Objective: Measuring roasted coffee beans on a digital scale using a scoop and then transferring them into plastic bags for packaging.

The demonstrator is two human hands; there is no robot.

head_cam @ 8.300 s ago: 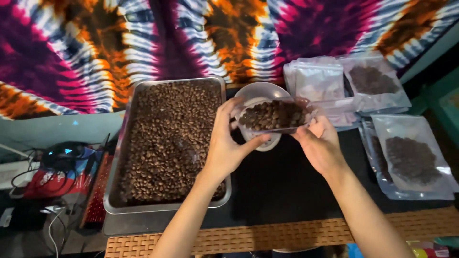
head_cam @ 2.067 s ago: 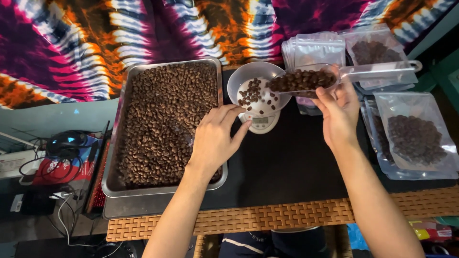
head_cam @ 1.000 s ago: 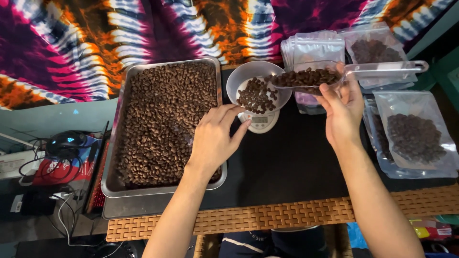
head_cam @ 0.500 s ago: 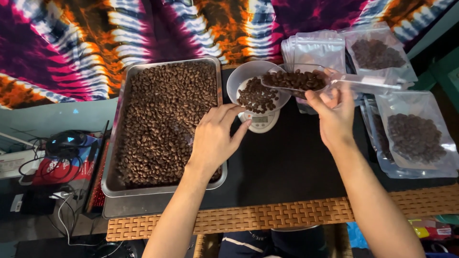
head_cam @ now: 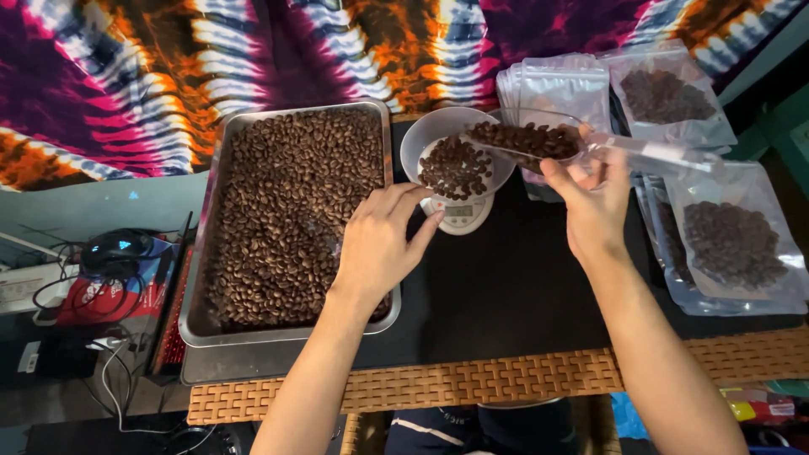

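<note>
The clear scoop (head_cam: 539,141) of coffee beans, clasped in the right hand (head_cam: 592,211), points left over the bowl (head_cam: 455,152) near the tabletop's far edge; left hand (head_cam: 377,244) rests released beside the scale (head_cam: 459,215).

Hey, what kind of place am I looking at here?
Likely a small home or workshop bench for packing coffee: a metal tray of roasted beans, a bowl on a small scale, and clear pouches of beans.

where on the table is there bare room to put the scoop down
Bare dark tabletop lies between the bean tray, the scale, the filled pouches and the woven front edge. Behind, around the bowl and the right hand's scoop, it is crowded.
</note>
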